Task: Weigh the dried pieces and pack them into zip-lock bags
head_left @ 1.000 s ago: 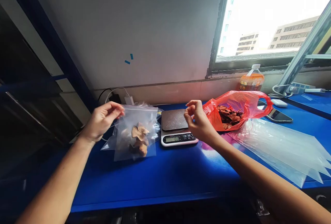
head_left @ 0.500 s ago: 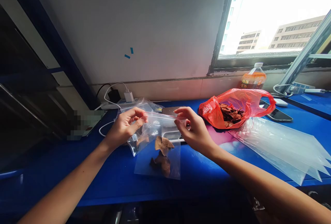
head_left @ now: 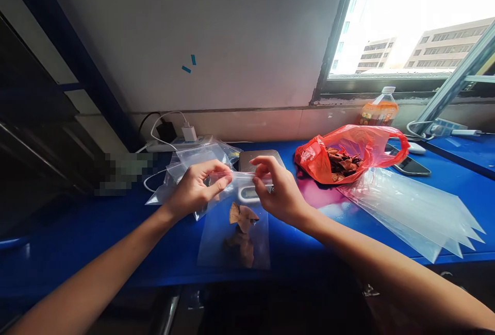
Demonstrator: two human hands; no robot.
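A clear zip bag (head_left: 216,242) hangs upright between my hands over the front of the blue table, with brown dried pieces (head_left: 242,219) inside it. My left hand (head_left: 199,185) pinches the zip edge near its left end. On the same edge, further right, my right hand (head_left: 278,188) is closed with thumb and fingers pressed on the plastic. Behind the bag sits a small scale (head_left: 257,160), partly covered by my right hand and the bag. Other filled clear bags (head_left: 193,154) lie behind my left hand.
An open red plastic bag (head_left: 315,160) holds more dried brown pieces (head_left: 344,165). Flat clear bags (head_left: 417,206) are fanned out on the blue table (head_left: 309,242). A phone (head_left: 412,166), a drink bottle (head_left: 381,108) and a white charger (head_left: 188,132) stand or lie towards the back.
My hands have come closer together along the zip edge, the left moving right and the right moving left. The bag's top is more bunched. The whole view has shifted slightly.
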